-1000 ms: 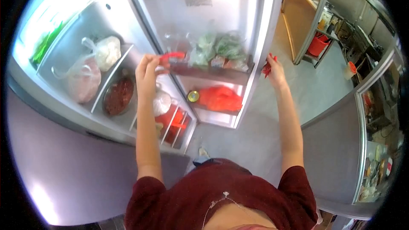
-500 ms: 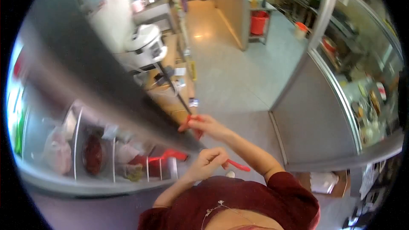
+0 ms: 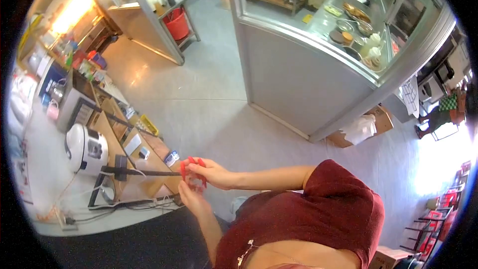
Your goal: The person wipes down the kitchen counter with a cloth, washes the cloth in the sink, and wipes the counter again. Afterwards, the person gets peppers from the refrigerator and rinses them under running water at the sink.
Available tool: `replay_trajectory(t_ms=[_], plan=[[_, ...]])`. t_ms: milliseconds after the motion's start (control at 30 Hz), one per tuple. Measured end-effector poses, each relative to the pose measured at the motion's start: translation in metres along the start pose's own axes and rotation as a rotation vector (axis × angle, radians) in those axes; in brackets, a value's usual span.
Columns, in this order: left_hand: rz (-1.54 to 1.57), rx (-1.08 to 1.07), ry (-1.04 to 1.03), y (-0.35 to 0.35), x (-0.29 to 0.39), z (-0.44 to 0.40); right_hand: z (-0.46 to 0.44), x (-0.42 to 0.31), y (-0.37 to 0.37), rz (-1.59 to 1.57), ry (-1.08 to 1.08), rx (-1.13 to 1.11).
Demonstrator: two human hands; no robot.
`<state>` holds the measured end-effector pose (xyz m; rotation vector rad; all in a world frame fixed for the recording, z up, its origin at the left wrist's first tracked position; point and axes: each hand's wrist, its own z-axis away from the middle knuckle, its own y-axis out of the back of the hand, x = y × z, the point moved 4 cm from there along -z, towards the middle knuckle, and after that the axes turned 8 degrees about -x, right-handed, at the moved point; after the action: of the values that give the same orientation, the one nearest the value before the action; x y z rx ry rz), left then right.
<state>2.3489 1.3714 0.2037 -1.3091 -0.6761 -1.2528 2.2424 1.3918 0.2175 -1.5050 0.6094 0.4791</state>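
My right hand (image 3: 215, 173) reaches in from the right, its fingers closed on a looped red strip (image 3: 201, 163) that looks like soft plastic. Just below it, my left hand (image 3: 195, 200) is raised with its fingers bent against the lower part of the same red strip. Between the hands hangs something see-through and reddish, too blurred to name. Both hands are close together in front of my chest, by the end of a black bar (image 3: 149, 172) that reaches out from the counter.
On the left, a white counter (image 3: 45, 226) bears a white rice cooker (image 3: 85, 149), cables and cardboard. A dark surface (image 3: 119, 249) lies below it. Ahead stands a glass-topped partition (image 3: 298, 74), with a cardboard box (image 3: 383, 119) at its foot. A red bucket (image 3: 176, 24) stands farther back.
My view has swung to the right, and the lit shelves of bagged food have left it. My hands have come together; the red strip that stuck out of my left fist is now between both hands.
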Motion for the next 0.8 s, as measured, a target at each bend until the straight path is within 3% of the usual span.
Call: replay_trajectory(t_ms=[100, 233, 367, 467, 500, 600, 700, 800], plan=[[-0.299, -0.150, -0.145, -0.015, -0.017, -0.038, -0.027, -0.009, 0.028, 0.004, -0.014, 0.095], [-0.439, -0.356, -0.073, -0.036, -0.039, -0.098, -0.071, -0.034, 0.072, 0.104, -0.033, 0.170], [-0.430, -0.440, -0.152, -0.086, -0.041, -0.175, -0.140, -0.046, 0.119, 0.229, -0.075, 0.280], [-0.571, -0.588, -0.216, -0.128, -0.030, -0.257, -0.211, -0.063, 0.159, 0.295, 0.025, 0.425], [-0.565, -0.692, -0.147, -0.145, -0.029, -0.291, -0.235, -0.076, 0.171, 0.371, 0.092, 0.491], [-0.527, -0.928, 0.076, -0.183, -0.031, -0.374, -0.293, -0.125, 0.201, 0.340, -0.065, 0.454], [-0.446, -1.073, 0.273, -0.242, -0.024, -0.431, -0.339, -0.173, 0.234, 0.248, -0.104, 0.654], [-0.400, -1.142, 0.362, -0.301, -0.044, -0.483, -0.373, -0.226, 0.276, 0.256, 0.033, 0.718]])
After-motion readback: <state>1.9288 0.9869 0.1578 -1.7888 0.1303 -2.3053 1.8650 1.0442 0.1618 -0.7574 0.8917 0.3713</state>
